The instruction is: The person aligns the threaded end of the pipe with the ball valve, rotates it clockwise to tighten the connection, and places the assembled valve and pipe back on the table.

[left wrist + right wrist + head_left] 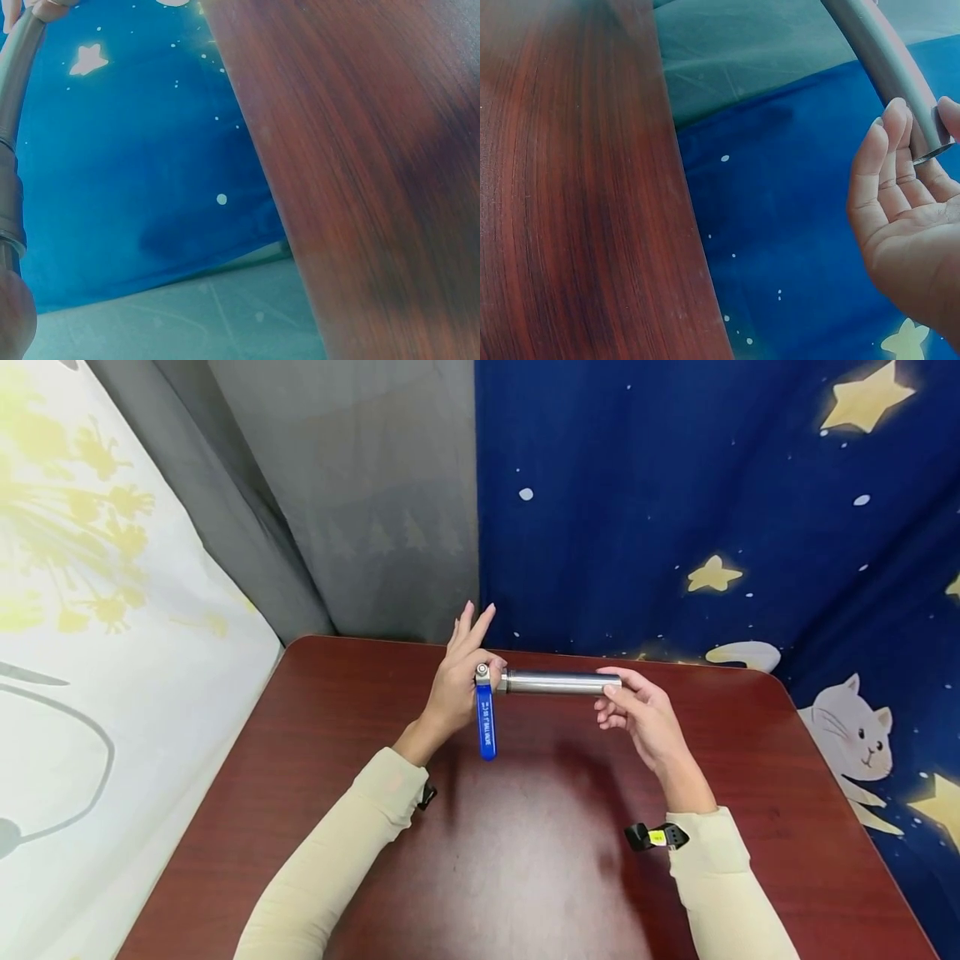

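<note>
A steel ball valve (482, 673) with a blue lever handle (486, 722) is joined to a straight metal pipe (558, 682), held level above the table. My left hand (452, 687) grips the valve end between thumb and forefinger, its other fingers raised and spread. At the pipe's far right end, my right hand (645, 714) pinches it between thumb and fingers. The lever hangs toward me, beside the left palm. In the right wrist view the pipe's open end (934, 153) shows between the right thumb and fingers. The left wrist view catches the pipe (21, 82) along its left edge.
Below the hands lies a dark red wooden table (517, 860) with rounded far corners. Behind it hang a grey curtain (375, 502) and a blue curtain (622, 527) with stars. A white printed cloth (112, 635) hangs at left. Each wrist wears a black strap (656, 837).
</note>
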`<move>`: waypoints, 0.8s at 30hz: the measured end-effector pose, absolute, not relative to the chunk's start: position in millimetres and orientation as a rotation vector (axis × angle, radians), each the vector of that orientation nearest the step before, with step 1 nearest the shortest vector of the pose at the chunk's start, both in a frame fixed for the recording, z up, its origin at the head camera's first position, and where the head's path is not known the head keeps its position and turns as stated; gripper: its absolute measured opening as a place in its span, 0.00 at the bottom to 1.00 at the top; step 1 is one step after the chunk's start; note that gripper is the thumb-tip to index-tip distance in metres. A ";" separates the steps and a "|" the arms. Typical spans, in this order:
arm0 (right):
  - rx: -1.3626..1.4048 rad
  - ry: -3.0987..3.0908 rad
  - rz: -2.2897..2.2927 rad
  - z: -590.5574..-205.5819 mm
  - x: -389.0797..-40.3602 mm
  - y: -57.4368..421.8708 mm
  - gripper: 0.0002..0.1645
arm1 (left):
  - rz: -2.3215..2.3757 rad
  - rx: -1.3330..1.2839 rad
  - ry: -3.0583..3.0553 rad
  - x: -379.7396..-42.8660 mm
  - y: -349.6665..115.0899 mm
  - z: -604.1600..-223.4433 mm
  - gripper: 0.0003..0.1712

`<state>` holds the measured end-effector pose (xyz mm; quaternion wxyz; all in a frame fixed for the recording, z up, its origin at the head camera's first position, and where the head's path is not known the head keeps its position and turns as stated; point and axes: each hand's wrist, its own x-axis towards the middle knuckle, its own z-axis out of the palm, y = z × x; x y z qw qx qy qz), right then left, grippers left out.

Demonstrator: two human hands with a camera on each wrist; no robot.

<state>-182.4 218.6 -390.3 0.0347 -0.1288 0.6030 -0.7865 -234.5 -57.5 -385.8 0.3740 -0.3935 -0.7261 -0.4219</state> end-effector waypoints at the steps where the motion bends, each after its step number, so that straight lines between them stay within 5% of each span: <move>1: -0.397 1.850 -2.420 -391.2 -181.6 219.1 0.23 | -1.081 -1.007 -1.866 -233.3 -57.3 -386.2 0.10; 24: -0.321 1.890 -2.412 -392.8 -182.7 219.8 0.10 | -1.091 -1.012 -1.870 -232.2 -55.6 -385.8 0.10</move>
